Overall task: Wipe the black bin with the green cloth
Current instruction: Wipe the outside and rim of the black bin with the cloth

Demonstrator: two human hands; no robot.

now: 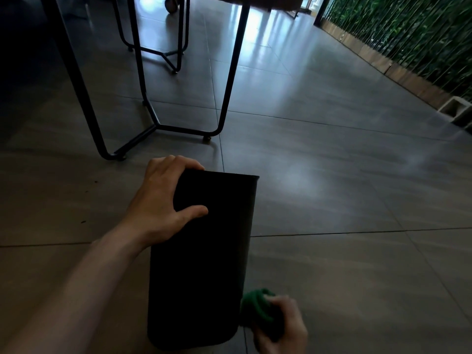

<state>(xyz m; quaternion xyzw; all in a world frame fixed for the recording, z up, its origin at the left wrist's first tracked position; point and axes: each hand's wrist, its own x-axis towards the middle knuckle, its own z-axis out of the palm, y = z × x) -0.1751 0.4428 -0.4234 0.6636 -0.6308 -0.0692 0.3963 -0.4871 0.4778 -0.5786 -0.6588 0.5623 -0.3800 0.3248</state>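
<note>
Black, smooth plastic makes up the tall rectangular bin [201,259], which is tipped over with its open mouth pointing away from the camera and its closed base nearest, on or just above the grey tiled floor [344,195]; whether the base touches the tiles cannot be told. The left hand [163,205] grips the far rim, fingers curled over the edge and thumb laid flat on the upper wall, steadying it. The right hand [279,325] is curled round a bunched dark green cloth [258,307], pressing the wad against the bin's right side wall near the base. The step in hand looks like wiping that side wall. To do it well, I would judge that long strokes from base toward mouth suit the flat, slightly tapering panel, with the left hand holding firm so the light shell does not skid on the glossy tiles. Opening the wad a little would give more contact, and the rounded corners want a separate pass. The cloth looks soft and nubbly, the bin matte and rigid, so dust should lift easily. Beyond the bin stand thin black metal table legs [229,80] with bent tube feet, and a green leafy wall [408,34] lines the right.
</note>
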